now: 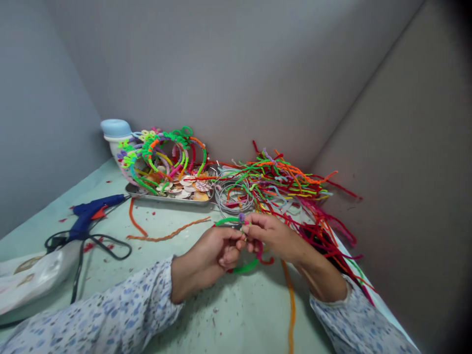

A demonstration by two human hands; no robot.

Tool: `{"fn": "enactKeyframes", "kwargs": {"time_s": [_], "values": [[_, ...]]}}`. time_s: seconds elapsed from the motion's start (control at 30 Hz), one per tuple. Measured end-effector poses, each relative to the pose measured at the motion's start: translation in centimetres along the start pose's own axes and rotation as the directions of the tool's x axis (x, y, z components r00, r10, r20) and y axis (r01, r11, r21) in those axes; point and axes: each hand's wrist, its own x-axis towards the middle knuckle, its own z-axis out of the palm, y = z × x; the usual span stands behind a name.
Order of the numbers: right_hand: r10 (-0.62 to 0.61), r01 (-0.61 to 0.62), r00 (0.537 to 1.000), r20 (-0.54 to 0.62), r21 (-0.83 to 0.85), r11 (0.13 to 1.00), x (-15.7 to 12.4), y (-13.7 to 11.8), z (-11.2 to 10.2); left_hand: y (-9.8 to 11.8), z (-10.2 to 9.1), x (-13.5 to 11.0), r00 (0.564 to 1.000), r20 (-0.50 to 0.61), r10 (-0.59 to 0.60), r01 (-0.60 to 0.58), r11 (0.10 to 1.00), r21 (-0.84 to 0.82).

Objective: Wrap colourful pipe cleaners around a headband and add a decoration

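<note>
My left hand (210, 255) and my right hand (271, 236) meet at the middle of the table, both pinching a headband (245, 268) partly wrapped in green pipe cleaner. Its green arc shows above my fingers and below them. A pink pipe cleaner (259, 250) winds through my right fingers. A small purple tuft sits at the top of the pinch. Both hands are closed on the piece.
A heap of loose coloured pipe cleaners (291, 189) lies behind and to the right. Bare metal headbands (234, 194) sit beside a tray (165, 195) of finished wrapped headbands and round pieces. A blue glue gun (90, 214) with its black cord lies left. An orange pipe cleaner (167, 236) lies near.
</note>
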Motion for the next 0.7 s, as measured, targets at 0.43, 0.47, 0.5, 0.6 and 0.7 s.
{"fn": "enactKeyframes", "kwargs": {"time_s": [0.43,0.47,0.5,0.6,0.7], "values": [[0.136,-0.127,0.989,-0.066,0.117,0.985,0.5,0.2,0.1,-1.2,-0.6,-0.8,0.754,0.181,0.632,-0.113,-0.147,0.983],[0.143,-0.135,0.988,-0.06,0.12,0.984,0.5,0.1,0.2,-1.3,-0.7,-0.8,0.757,0.2,0.623,-0.093,-0.2,0.975],[0.146,-0.139,0.988,-0.053,0.125,0.982,0.5,0.2,0.2,-1.3,-0.7,-0.7,0.757,0.217,0.616,-0.079,-0.243,0.967],[0.127,-0.119,0.991,-0.044,0.152,0.981,0.6,0.3,0.5,-1.4,-0.8,-0.6,0.749,0.232,0.62,-0.095,-0.247,0.964],[0.131,-0.12,0.99,-0.06,0.161,0.98,0.7,0.5,0.7,-1.5,-0.7,-0.4,0.735,0.159,0.659,-0.166,-0.052,0.985]]}}
